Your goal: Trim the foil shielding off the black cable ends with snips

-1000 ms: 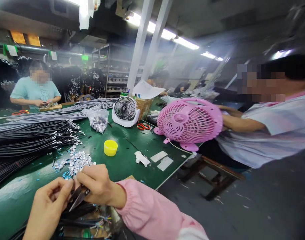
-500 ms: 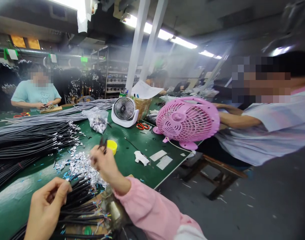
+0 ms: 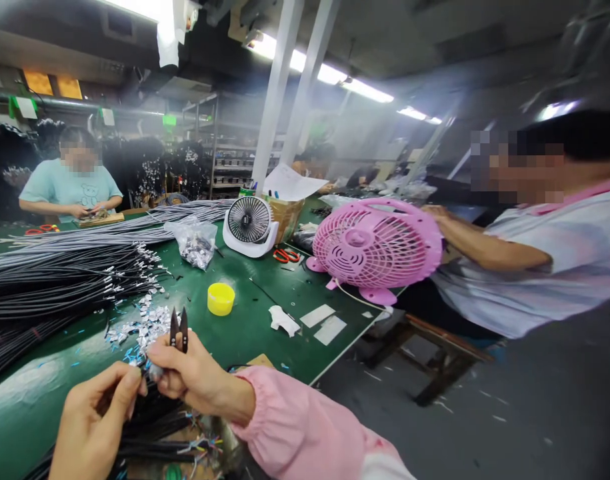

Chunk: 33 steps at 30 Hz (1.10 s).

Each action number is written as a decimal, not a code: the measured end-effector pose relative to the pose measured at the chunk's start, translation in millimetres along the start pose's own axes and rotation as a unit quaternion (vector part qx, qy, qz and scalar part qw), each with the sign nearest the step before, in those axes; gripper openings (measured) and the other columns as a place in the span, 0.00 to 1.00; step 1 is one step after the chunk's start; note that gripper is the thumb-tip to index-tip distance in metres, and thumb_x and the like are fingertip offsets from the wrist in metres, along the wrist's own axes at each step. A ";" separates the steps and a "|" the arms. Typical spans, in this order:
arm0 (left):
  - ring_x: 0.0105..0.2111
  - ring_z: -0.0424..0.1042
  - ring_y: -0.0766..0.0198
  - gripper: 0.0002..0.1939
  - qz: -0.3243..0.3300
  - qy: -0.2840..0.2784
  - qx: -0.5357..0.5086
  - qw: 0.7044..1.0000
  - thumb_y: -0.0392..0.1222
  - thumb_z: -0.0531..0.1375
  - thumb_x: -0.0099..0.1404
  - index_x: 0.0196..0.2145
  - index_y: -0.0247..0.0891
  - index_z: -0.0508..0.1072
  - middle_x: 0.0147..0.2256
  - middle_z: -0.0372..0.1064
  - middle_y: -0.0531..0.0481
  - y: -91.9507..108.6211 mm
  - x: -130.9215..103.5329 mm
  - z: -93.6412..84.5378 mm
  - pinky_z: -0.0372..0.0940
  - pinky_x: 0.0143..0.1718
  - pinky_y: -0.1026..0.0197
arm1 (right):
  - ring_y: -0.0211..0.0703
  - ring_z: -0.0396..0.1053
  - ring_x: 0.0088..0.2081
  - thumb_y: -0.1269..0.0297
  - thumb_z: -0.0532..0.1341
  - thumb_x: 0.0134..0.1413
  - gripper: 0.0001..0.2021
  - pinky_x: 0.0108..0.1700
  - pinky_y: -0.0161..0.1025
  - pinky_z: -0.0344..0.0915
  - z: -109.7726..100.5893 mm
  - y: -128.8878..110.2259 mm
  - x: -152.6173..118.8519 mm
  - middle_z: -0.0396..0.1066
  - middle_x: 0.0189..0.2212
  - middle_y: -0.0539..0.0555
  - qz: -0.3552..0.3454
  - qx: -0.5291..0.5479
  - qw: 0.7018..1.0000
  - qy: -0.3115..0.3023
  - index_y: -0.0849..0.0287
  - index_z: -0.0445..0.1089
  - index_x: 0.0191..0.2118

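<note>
My right hand (image 3: 192, 373) is closed around small black thread snips (image 3: 179, 330), whose blades point up and stand apart. A greyish piece shows at its thumb and fingers. Close beside it, my left hand (image 3: 92, 417) is pinched shut, a tiny pale bit at its fingertips; what it grips is mostly hidden. Below both hands lie black cables (image 3: 157, 450) with stripped, coloured wire ends. Just beyond the fingers spreads a heap of silver foil scraps (image 3: 152, 323) mixed with blue bits. A yellow tape roll (image 3: 221, 299) sits on the green table (image 3: 255, 313) past my right hand.
Bundled black and grey cables (image 3: 59, 283) cover the table's left side. Farther back are a bag of silver parts (image 3: 195, 243), a white fan (image 3: 249, 223), orange-handled scissors (image 3: 286, 255) and a pink fan (image 3: 375, 250). One co-worker (image 3: 549, 247) sits right, another (image 3: 72, 187) far left.
My right hand has come down and left with the snips, close to my left hand. The yellow tape roll is now uncovered. My left hand stays almost in place.
</note>
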<state>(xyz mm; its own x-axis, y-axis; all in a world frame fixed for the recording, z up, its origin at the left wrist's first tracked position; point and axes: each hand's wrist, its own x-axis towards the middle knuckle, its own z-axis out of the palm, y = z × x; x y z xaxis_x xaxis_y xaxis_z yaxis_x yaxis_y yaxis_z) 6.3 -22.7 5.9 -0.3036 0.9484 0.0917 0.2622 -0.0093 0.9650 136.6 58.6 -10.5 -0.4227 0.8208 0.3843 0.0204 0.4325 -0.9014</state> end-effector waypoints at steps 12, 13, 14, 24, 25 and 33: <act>0.18 0.51 0.69 0.27 0.016 0.012 0.027 0.999 0.64 0.59 0.59 0.16 0.41 0.62 0.18 0.48 0.59 -0.5 1.4 0.2 0.50 0.16 0.68 | 0.32 0.49 0.17 0.48 0.60 0.56 0.23 0.19 0.32 0.51 -23.3 0.5 17.0 0.52 0.14 0.44 -0.010 0.087 0.984 0.157 0.56 0.57 0.19; 0.18 0.50 0.69 0.27 0.010 0.019 0.015 1.000 0.65 0.60 0.58 0.16 0.41 0.62 0.18 0.48 0.59 1.5 0.5 -0.4 0.49 0.16 0.68 | 0.32 0.49 0.17 0.45 0.58 0.57 0.23 0.19 0.32 0.50 -27.2 -2.1 21.1 0.52 0.15 0.44 0.003 0.112 0.979 0.172 0.56 0.58 0.20; 0.18 0.51 0.69 0.27 0.005 0.024 0.005 1.000 0.66 0.61 0.57 0.16 0.41 0.63 0.17 0.49 0.59 2.4 0.0 -0.6 0.49 0.16 0.68 | 0.32 0.49 0.17 0.44 0.57 0.57 0.23 0.19 0.32 0.50 -30.0 -5.1 23.9 0.53 0.15 0.44 0.005 0.118 0.977 0.178 0.56 0.60 0.21; 0.18 0.67 0.63 0.25 0.029 0.017 0.012 0.999 0.67 0.63 0.54 0.24 0.40 0.77 0.17 0.69 0.53 -12.9 1.4 2.2 0.62 0.17 0.66 | 0.31 0.53 0.20 0.67 0.64 0.48 0.15 0.21 0.30 0.54 -15.5 -19.8 7.7 0.55 0.16 0.43 -0.010 0.064 0.998 -0.014 0.58 0.59 0.18; 0.18 0.68 0.62 0.25 0.029 0.014 0.013 0.999 0.67 0.64 0.54 0.24 0.40 0.78 0.18 0.69 0.53 -11.9 1.0 3.2 0.63 0.17 0.66 | 0.31 0.53 0.20 0.68 0.63 0.48 0.14 0.21 0.30 0.55 -15.6 -15.9 6.3 0.56 0.16 0.44 -0.034 0.040 0.999 0.007 0.58 0.60 0.18; 0.21 0.72 0.59 0.25 -0.015 -0.037 -0.001 0.999 0.65 0.69 0.48 0.28 0.39 0.80 0.19 0.71 0.52 -10.8 11.6 -8.0 0.70 0.22 0.62 | 0.40 0.64 0.23 0.69 0.69 0.42 0.07 0.24 0.37 0.62 -10.7 21.8 -9.7 0.72 0.24 0.54 -0.161 -0.106 0.976 0.103 0.55 0.70 0.21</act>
<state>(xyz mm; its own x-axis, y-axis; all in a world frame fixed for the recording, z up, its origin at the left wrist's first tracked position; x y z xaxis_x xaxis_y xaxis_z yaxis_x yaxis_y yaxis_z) -7.3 -14.1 -1.5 -0.2428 0.9690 0.0454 0.2517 0.0178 0.9676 150.9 64.1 -31.7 -0.2482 0.6775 0.6924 0.1125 0.7301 -0.6740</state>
